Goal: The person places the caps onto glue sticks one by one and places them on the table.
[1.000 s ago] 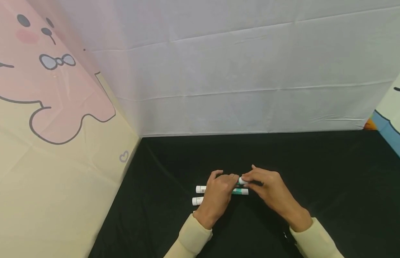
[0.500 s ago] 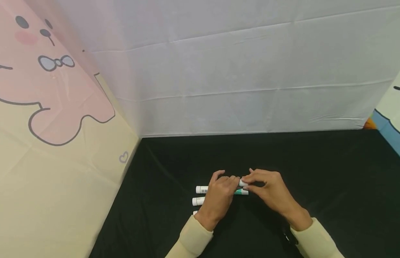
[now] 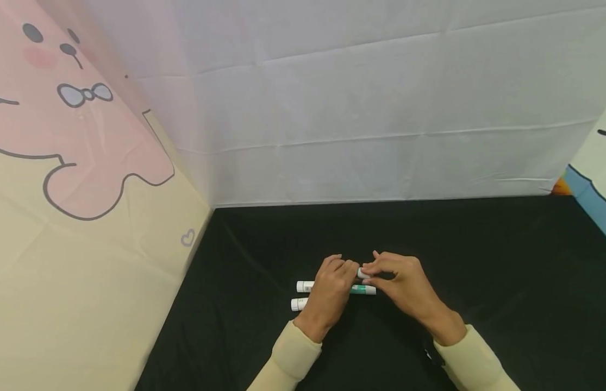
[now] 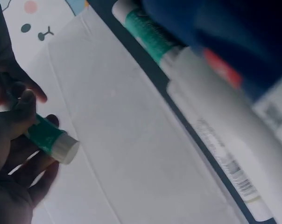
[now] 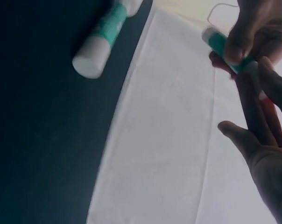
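Note:
Both hands meet over the black table on one glue stick, green with white ends. My left hand (image 3: 329,290) grips its body; in the left wrist view the green barrel of the glue stick (image 4: 44,134) shows between the fingers, one pale end sticking out. With finger and thumb, my right hand (image 3: 405,282) pinches the white end (image 3: 363,273). The right wrist view shows the held glue stick (image 5: 217,41) running from the left hand's fingers into the right hand's fingertips. Just below the hands lies a second glue stick (image 3: 363,290), its middle hidden behind the left hand.
Another white-ended stick (image 3: 299,304) lies nearer the body, mostly covered by the left hand. Black cloth (image 3: 503,271) covers the table. A pale sheet (image 3: 356,163) hangs along the back, and a cartoon-printed cloth (image 3: 102,190) stands on the left.
Both hands have shifted slightly, up and to the left over the last half second, still holding the glue stick together. A white end that showed beside the left wrist is now hidden.

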A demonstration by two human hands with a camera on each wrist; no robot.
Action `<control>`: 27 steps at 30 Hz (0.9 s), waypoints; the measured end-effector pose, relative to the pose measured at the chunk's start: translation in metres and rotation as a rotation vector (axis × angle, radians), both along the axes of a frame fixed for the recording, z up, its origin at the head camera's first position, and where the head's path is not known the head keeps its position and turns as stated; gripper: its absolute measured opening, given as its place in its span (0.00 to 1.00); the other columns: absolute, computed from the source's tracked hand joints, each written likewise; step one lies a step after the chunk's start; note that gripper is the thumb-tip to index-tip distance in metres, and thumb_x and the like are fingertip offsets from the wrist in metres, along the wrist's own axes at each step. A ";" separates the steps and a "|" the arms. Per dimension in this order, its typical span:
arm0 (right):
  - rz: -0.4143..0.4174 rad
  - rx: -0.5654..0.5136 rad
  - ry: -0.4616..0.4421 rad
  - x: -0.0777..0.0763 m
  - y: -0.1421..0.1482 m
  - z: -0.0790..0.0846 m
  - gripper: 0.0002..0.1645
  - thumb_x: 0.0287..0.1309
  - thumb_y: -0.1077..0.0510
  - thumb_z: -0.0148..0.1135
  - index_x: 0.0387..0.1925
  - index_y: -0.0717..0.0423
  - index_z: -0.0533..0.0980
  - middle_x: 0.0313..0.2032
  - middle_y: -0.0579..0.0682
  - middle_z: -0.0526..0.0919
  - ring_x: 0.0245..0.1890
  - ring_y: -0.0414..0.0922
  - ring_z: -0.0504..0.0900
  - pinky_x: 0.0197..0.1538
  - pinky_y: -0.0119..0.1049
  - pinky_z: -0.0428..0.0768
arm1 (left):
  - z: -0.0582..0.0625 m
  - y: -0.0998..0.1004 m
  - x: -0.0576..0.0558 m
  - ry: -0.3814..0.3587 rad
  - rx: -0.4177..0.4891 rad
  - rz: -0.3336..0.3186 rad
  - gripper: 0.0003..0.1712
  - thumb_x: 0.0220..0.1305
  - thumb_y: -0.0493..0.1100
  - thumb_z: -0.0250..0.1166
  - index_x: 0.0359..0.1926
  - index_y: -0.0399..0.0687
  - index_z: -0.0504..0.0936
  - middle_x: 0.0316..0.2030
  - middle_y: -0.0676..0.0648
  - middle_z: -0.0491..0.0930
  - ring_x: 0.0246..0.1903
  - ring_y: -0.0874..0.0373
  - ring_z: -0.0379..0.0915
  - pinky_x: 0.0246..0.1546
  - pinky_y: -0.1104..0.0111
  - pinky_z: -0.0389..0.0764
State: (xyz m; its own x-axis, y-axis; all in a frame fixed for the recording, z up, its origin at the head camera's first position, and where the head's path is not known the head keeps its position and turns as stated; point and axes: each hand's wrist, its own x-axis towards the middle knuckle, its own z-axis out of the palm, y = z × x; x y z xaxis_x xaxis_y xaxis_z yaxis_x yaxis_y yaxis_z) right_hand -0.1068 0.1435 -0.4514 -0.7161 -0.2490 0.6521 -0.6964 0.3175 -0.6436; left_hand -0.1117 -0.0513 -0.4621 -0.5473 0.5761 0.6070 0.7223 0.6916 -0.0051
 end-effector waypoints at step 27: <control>-0.035 0.268 0.410 -0.001 0.003 -0.007 0.29 0.83 0.49 0.45 0.45 0.63 0.89 0.44 0.55 0.91 0.43 0.52 0.91 0.78 0.41 0.63 | 0.009 -0.006 0.008 0.069 -0.019 0.156 0.17 0.57 0.45 0.81 0.47 0.53 0.90 0.46 0.55 0.90 0.43 0.58 0.85 0.64 0.47 0.78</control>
